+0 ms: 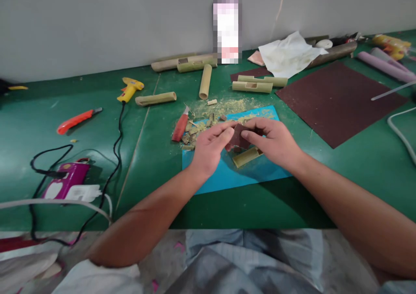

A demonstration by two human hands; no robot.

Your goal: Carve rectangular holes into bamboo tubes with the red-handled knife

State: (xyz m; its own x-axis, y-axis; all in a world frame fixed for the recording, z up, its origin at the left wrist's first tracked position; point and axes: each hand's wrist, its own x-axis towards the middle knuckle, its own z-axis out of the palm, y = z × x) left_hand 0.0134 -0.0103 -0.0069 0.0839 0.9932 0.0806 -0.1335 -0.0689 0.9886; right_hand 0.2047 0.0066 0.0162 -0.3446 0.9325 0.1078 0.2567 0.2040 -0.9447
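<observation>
Between my two hands is a small dark brown piece of sandpaper point(239, 137). My left hand point(211, 149) pinches its left side, thumb on top. At its right side, my right hand point(271, 139) grips it between thumb and fingers. Just below them a bamboo tube section point(245, 157) with a cut-out lies on a blue sheet point(221, 181), its right end partly covered by my right hand. Bamboo chips and shavings point(195, 131) are heaped by my left hand, beside a red-handled knife point(181, 127).
More cut bamboo tubes point(251, 87) lie toward the wall. A large brown sandpaper sheet point(338, 103) is at the right. On the left are a yellow glue gun point(130, 89), an orange utility knife point(76, 121) and a purple power strip point(66, 179) with cables. A blurred phone point(227, 30) leans on the wall.
</observation>
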